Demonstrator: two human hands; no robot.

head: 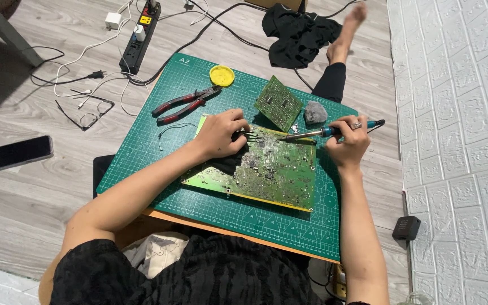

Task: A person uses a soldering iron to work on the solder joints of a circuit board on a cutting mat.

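A large green circuit board (272, 175) lies on a green cutting mat (170, 158). My left hand (221, 133) rests on the board's far edge and pinches metal tweezers (252, 135) whose tips point right. My right hand (348, 141) grips a soldering iron (326, 132) with a blue handle. Its metal tip reaches left to the board's top edge and nearly meets the tweezer tips.
A smaller green circuit board (278, 103) leans by a grey wire-wool ball (315, 112). Red-handled pliers (184, 103) and a yellow tin (222, 75) lie on the mat. On the floor are a power strip (140, 38), glasses (88, 113), a phone (21, 152) and black cloth (295, 31). A white wall (458, 141) stands right.
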